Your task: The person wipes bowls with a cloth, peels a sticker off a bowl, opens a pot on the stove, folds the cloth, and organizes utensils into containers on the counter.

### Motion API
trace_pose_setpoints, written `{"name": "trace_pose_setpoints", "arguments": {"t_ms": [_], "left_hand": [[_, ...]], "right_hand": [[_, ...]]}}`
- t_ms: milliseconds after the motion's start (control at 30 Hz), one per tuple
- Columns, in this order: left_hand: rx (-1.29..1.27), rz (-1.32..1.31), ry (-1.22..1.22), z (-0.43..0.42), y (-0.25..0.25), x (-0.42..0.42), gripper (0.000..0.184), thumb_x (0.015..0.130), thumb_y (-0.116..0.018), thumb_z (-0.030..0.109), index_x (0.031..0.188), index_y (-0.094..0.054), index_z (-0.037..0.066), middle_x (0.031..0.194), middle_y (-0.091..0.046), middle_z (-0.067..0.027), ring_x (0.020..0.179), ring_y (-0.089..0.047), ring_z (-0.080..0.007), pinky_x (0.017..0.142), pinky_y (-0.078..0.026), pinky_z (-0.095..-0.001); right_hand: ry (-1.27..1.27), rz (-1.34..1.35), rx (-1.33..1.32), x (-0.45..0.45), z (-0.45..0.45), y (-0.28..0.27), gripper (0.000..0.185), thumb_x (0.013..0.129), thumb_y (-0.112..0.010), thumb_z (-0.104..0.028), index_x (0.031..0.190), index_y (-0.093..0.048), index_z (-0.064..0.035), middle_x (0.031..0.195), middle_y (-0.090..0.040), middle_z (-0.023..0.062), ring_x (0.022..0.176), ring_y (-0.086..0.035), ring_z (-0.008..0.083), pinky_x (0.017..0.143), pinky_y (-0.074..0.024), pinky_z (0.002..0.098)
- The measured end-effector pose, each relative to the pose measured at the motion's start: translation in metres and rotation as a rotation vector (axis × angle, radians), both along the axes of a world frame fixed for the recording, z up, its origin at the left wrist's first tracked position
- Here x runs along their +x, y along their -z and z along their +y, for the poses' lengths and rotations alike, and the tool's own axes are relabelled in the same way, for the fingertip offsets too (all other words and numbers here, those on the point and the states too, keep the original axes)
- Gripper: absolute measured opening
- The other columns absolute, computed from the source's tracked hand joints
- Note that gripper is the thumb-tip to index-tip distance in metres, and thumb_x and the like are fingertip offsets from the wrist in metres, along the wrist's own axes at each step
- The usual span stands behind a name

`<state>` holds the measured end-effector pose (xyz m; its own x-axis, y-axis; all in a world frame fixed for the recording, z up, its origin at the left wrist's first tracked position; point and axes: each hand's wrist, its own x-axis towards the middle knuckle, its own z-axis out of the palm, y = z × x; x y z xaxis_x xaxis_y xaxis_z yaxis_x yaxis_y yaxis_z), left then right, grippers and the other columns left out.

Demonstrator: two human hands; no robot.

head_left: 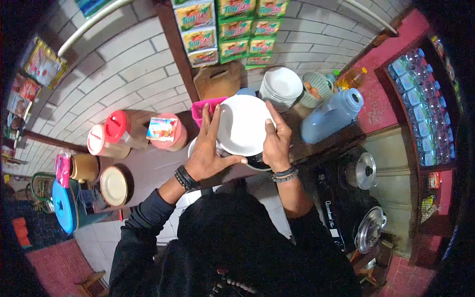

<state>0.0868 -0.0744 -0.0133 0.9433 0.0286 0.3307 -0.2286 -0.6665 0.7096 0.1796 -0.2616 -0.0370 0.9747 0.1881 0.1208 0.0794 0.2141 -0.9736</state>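
Note:
Between my two hands, a white bowl [243, 124] is held up over the counter. My left hand [204, 148] is at its left side, with the fingers along the rim and the thumb stretched out below the bowl. On the right side, my right hand [277, 141] grips the rim, its thumb on the near face. Behind the bowl sits a pink basket [199, 110], partly hidden. A stack of white bowls [282, 85] stands just beyond my right hand, beside a ribbed bowl [315, 88] holding brownish items. A dark pan edge shows under the held bowl.
A large blue bottle [330, 117] leans at the right. Further right are a black stove [330, 198] and lidded pots [365, 171]. Red-lidded containers [117, 126], a pink tub [170, 142] and a beige plate [114, 185] stand left. Sachets [233, 29] hang ahead.

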Motion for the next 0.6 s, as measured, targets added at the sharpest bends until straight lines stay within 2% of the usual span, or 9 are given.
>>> {"name": "trace_pose_setpoints", "arguments": {"t_ms": [33, 67, 133, 167, 300, 333, 400, 467, 600], "left_hand": [[0.1, 0.015, -0.016, -0.004, 0.0, 0.006, 0.151, 0.057, -0.096, 0.057, 0.163, -0.005, -0.001, 0.165, -0.017, -0.0345, 0.154, -0.02, -0.0473, 0.124, -0.025, -0.0529], [0.106, 0.0, -0.004, -0.008, 0.002, 0.016, 0.151, 0.057, -0.096, 0.057, 0.163, -0.005, -0.001, 0.165, -0.017, -0.0345, 0.154, -0.02, -0.0473, 0.124, -0.025, -0.0529], [-0.055, 0.037, 0.076, -0.017, 0.007, 0.035, 0.155, 0.057, -0.096, 0.057, 0.161, -0.001, -0.007, 0.162, -0.025, -0.0353, 0.152, -0.03, -0.0444, 0.123, -0.029, -0.0492], [0.011, 0.042, 0.067, -0.022, 0.008, 0.046, 0.158, 0.058, -0.097, 0.056, 0.159, 0.005, -0.011, 0.16, -0.03, -0.0348, 0.148, -0.038, -0.0421, 0.122, -0.032, -0.0459], [-0.307, 0.146, 0.17, -0.041, 0.013, 0.094, 0.155, 0.061, -0.097, 0.05, 0.152, 0.006, -0.022, 0.155, -0.031, -0.0399, 0.149, -0.031, -0.0472, 0.124, -0.028, -0.0446], [-0.299, 0.14, 0.177, -0.044, 0.02, 0.108, 0.155, 0.061, -0.097, 0.05, 0.152, 0.006, -0.022, 0.155, -0.031, -0.0399, 0.149, -0.031, -0.0472, 0.124, -0.028, -0.0446], [-0.023, 0.142, 0.134, -0.051, 0.019, 0.132, 0.156, 0.06, -0.097, 0.051, 0.153, 0.007, -0.02, 0.154, -0.032, -0.0402, 0.148, -0.032, -0.0473, 0.124, -0.028, -0.0446], [-0.023, 0.129, 0.148, -0.058, 0.018, 0.153, 0.156, 0.06, -0.097, 0.051, 0.153, 0.006, -0.019, 0.154, -0.032, -0.0404, 0.148, -0.033, -0.048, 0.124, -0.027, -0.0444], [0.108, 0.043, 0.173, -0.068, 0.024, 0.194, 0.154, 0.062, -0.096, 0.051, 0.155, 0.007, -0.017, 0.155, -0.03, -0.0407, 0.147, -0.031, -0.05, 0.125, -0.026, -0.0468]], "right_hand": [[0.044, -0.031, -0.028, 0.007, -0.003, 0.002, 0.046, 0.104, -0.043, 0.002, 0.15, -0.051, 0.0016, 0.143, -0.06, 0.0156, 0.126, -0.055, 0.0176, 0.108, -0.0412, 0.0307], [0.056, -0.046, -0.023, 0.014, -0.006, 0.003, 0.046, 0.104, -0.043, 0.002, 0.15, -0.051, 0.0016, 0.143, -0.06, 0.0156, 0.126, -0.055, 0.0176, 0.108, -0.0412, 0.0307], [0.105, 0.025, -0.041, 0.026, -0.013, 0.006, 0.047, 0.104, -0.043, 0.002, 0.15, -0.05, 0.0012, 0.143, -0.06, 0.0154, 0.126, -0.055, 0.0182, 0.108, -0.0417, 0.0308], [0.144, 0.015, -0.075, 0.03, -0.016, 0.001, 0.048, 0.104, -0.044, 0.001, 0.151, -0.048, 0.0008, 0.143, -0.06, 0.0154, 0.126, -0.055, 0.0186, 0.107, -0.0421, 0.0309], [0.216, 0.027, -0.117, 0.067, -0.036, 0.007, 0.047, 0.104, -0.045, 0.0, 0.15, -0.049, 0.0017, 0.143, -0.06, 0.0165, 0.126, -0.056, 0.0202, 0.107, -0.0426, 0.0321], [0.243, -0.016, -0.172, 0.077, -0.04, 0.01, 0.045, 0.104, -0.045, 0.0, 0.148, -0.051, 0.0017, 0.142, -0.06, 0.0177, 0.126, -0.057, 0.0219, 0.107, -0.0428, 0.0333], [0.276, -0.064, -0.217, 0.099, -0.049, 0.019, 0.044, 0.103, -0.045, 0.0, 0.147, -0.052, 0.0017, 0.141, -0.061, 0.019, 0.125, -0.058, 0.0237, 0.108, -0.0431, 0.0344], [0.34, -0.128, -0.223, 0.119, -0.055, 0.022, 0.043, 0.102, -0.05, -0.001, 0.144, -0.056, 0.0004, 0.14, -0.062, 0.0154, 0.128, -0.056, 0.0238, 0.11, -0.041, 0.0352], [0.408, -0.2, -0.256, 0.149, -0.067, 0.026, 0.043, 0.102, -0.05, -0.002, 0.145, -0.056, -0.0004, 0.144, -0.06, 0.0165, 0.133, -0.055, 0.0258, 0.113, -0.0396, 0.0368]]}}
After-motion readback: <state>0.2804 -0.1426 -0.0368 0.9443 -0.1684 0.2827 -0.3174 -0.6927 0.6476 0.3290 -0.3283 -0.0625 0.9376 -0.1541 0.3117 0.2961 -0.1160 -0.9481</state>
